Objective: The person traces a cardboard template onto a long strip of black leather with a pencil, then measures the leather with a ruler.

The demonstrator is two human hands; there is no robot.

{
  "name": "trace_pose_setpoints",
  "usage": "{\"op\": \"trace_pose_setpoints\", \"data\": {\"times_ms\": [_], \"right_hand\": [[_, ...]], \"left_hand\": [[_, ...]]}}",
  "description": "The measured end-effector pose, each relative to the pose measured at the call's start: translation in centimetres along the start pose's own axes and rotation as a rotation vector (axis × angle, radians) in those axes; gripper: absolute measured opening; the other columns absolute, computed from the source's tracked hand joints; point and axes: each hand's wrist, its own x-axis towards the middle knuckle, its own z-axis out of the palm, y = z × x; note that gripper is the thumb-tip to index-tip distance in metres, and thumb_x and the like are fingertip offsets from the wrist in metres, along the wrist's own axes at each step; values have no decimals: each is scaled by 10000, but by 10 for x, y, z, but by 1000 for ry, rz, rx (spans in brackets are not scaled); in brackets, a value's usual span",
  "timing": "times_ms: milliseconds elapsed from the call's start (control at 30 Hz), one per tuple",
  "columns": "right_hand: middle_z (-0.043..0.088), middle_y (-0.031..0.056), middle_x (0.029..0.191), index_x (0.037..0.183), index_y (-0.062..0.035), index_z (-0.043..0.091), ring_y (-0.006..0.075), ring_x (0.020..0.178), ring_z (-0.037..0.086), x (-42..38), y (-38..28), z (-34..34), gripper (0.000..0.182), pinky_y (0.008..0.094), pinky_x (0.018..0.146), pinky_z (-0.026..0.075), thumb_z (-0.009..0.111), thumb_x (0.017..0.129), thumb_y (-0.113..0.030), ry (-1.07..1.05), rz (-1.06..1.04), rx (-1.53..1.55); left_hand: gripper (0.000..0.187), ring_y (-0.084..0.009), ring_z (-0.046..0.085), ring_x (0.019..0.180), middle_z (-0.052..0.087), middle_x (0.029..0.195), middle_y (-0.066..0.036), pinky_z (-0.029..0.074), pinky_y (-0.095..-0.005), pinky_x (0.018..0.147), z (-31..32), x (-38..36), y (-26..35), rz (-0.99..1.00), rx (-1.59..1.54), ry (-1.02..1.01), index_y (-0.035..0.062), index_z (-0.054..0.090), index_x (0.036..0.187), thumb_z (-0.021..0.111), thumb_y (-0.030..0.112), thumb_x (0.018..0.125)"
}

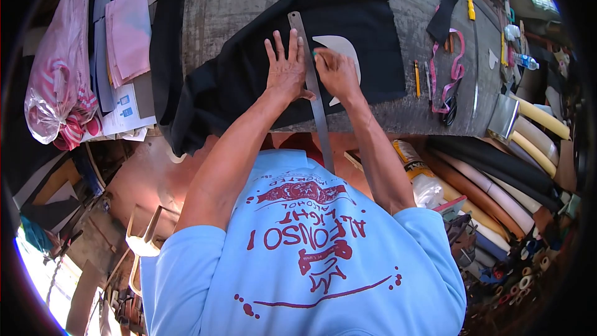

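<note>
A metal ruler (316, 106) lies lengthwise over black cloth (373, 37), its near end reaching past the table edge toward my body. Pressed flat with fingers spread, my left hand (287, 70) rests on the cloth and against the ruler's left edge. My right hand (337, 73) is closed just right of the ruler, pinching a small teal piece (315, 53) whose kind I cannot make out. Under and beside that hand is a curved white pattern piece (346, 46), partly covered by the fingers.
At right on the worktable (236, 0) lie a pink tape measure (457, 71), a yellow pencil (417, 79) and a yellow-handled screwdriver (471, 9). Folded pink cloth (129, 34) and a plastic bag (59, 62) sit at left. Rolled material (491, 162) leans at lower right.
</note>
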Motion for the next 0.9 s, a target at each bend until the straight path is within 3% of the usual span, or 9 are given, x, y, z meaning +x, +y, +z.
{"op": "trace_pose_setpoints", "data": {"times_ms": [33,100,233,433,533,600,667,767,900], "right_hand": [[689,224,804,1039,23,702,408,754,673,-17,-6,-6,206,413,682,534,632,906,-118,-35,53,8],[697,221,845,1051,24,700,390,763,675,-56,-3,-10,203,421,701,527,642,909,-109,-34,135,72],[710,175,905,1109,7,693,319,785,655,-160,24,-13,225,387,685,513,685,888,-32,65,-74,-7],[692,158,933,1112,26,680,293,867,651,-182,16,-22,225,357,751,528,681,889,-2,-7,139,68],[681,189,976,1137,20,665,322,955,652,-186,16,-21,246,367,773,534,643,892,32,190,-182,19],[682,204,1006,1145,15,647,348,1015,644,-208,14,-25,280,372,829,526,547,890,78,265,-63,-40],[689,203,1056,1203,3,621,355,1061,648,-241,36,-14,373,376,894,515,486,863,77,275,118,-114],[701,197,1014,1205,-7,629,356,967,675,-280,50,7,321,384,866,530,638,906,-123,-91,612,86],[716,158,1002,1173,-44,654,322,930,696,-294,36,10,382,380,844,538,742,839,-207,72,632,139]], "left_hand": [[1488,-598,9,1457,26,1630,-290,52,-710,1144,1,-1,1,-4,-1,-5,-89,193,1537,855,703,464],[1501,-594,2,1459,13,1635,-282,46,-707,1147,2,-3,2,-13,-8,-7,-89,186,1538,849,711,456],[1527,-585,-12,1464,-3,1642,-268,39,-705,1149,3,-3,1,-22,-19,-9,-87,174,1542,836,731,436],[1544,-581,-48,1465,-16,1640,-273,20,-700,1151,6,-1,0,-8,-24,-14,-94,156,1543,829,749,439],[1527,-572,-69,1467,-22,1640,-271,13,-691,1156,5,-5,-4,19,-53,-1,-95,158,1543,827,751,461],[1520,-565,-92,1468,-31,1642,-264,5,-683,1161,4,-8,-6,30,-67,3,-93,155,1545,825,755,475],[1467,-553,-88,1474,-27,1642,-263,7,-672,1168,1,-8,-8,47,-87,17,-92,161,1544,815,739,527],[1253,-506,-47,1497,5,1641,-260,29,-630,1190,20,-9,-15,64,-165,154,-97,216,1524,774,645,682],[789,-437,49,1519,66,1636,-258,70,-532,1227,32,-10,-27,83,-376,349,-84,351,1457,691,334,881]]}}
